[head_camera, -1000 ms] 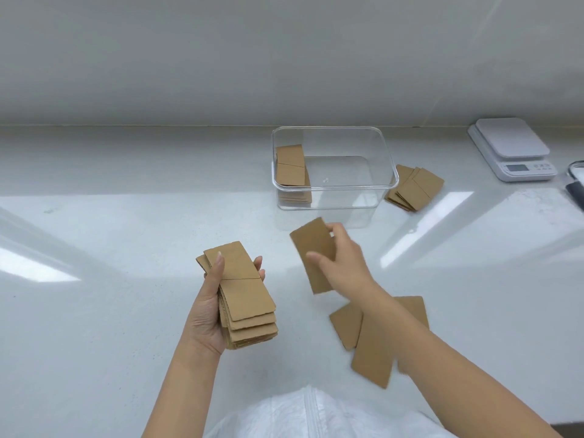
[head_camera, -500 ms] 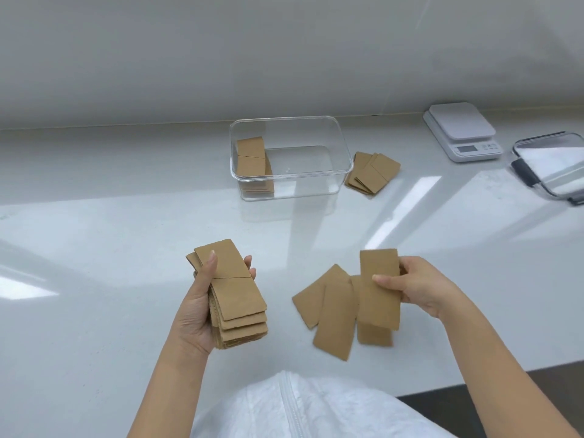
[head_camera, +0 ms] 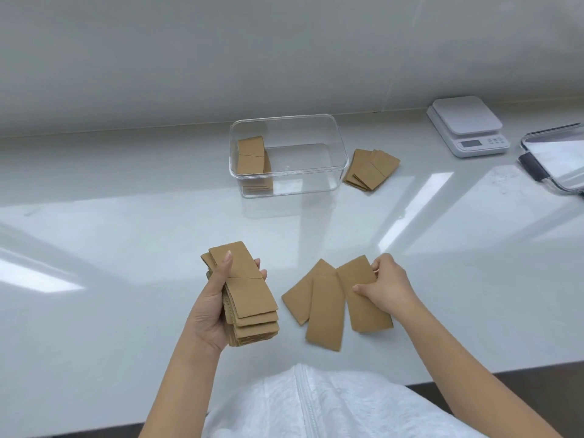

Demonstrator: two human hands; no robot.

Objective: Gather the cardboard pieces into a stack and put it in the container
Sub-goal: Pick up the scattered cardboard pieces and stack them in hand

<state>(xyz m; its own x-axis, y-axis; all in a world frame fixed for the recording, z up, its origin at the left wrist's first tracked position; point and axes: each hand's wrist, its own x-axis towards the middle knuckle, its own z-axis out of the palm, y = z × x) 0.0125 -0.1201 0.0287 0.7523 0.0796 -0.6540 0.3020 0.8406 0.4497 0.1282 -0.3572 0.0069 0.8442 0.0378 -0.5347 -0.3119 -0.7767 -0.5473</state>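
Note:
My left hand (head_camera: 210,306) holds a thick stack of brown cardboard pieces (head_camera: 249,298) above the white counter, thumb across the top. My right hand (head_camera: 387,287) grips the rightmost loose cardboard piece (head_camera: 360,292), which lies among three fanned pieces on the counter; the middle piece (head_camera: 325,314) and the left piece (head_camera: 305,294) lie beside it. A clear plastic container (head_camera: 287,121) stands further back with a cardboard stack (head_camera: 251,159) inside at its left end. Another small pile of cardboard (head_camera: 371,169) lies just right of the container.
A white kitchen scale (head_camera: 466,126) sits at the back right. A clear lid with a dark clip (head_camera: 556,159) lies at the far right edge. The counter's front edge (head_camera: 505,366) runs close to my white garment.
My right hand carried a single cardboard piece from in front of the container down to the right and lowered it onto the loose pieces. The left hand kept its stack steady.

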